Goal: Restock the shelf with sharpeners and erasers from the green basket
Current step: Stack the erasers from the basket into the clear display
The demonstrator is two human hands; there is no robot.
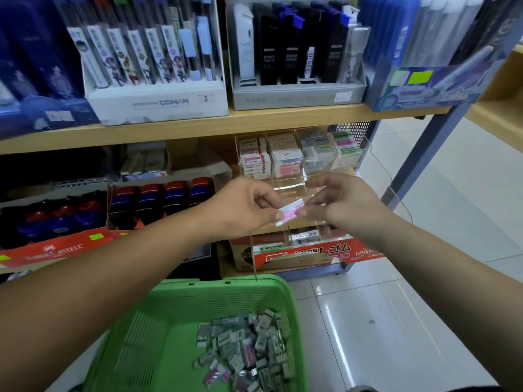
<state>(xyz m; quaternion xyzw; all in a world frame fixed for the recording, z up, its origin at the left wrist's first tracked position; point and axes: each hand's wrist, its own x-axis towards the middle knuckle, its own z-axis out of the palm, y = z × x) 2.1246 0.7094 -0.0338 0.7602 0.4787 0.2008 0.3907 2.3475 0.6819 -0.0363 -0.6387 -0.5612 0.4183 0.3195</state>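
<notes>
A small pink and white wrapped eraser [289, 213] is held between both hands in front of the shelf. My left hand [245, 206] pinches its left end and my right hand [341, 203] pinches its right end. Just behind them stands a clear acrylic organizer [288, 188] with stacked erasers [285, 158] in its upper compartments. Below my arms sits the green basket [175, 321], with several wrapped erasers and sharpeners [246, 349] piled in its right half.
Sharpener boxes [158, 202] and a red Faber-Castell carton [53, 250] fill the shelf's left side. A red eraser carton [305, 251] sits under the organizer. Pen displays [158, 66] line the upper shelf. White tiled floor [410, 292] lies to the right.
</notes>
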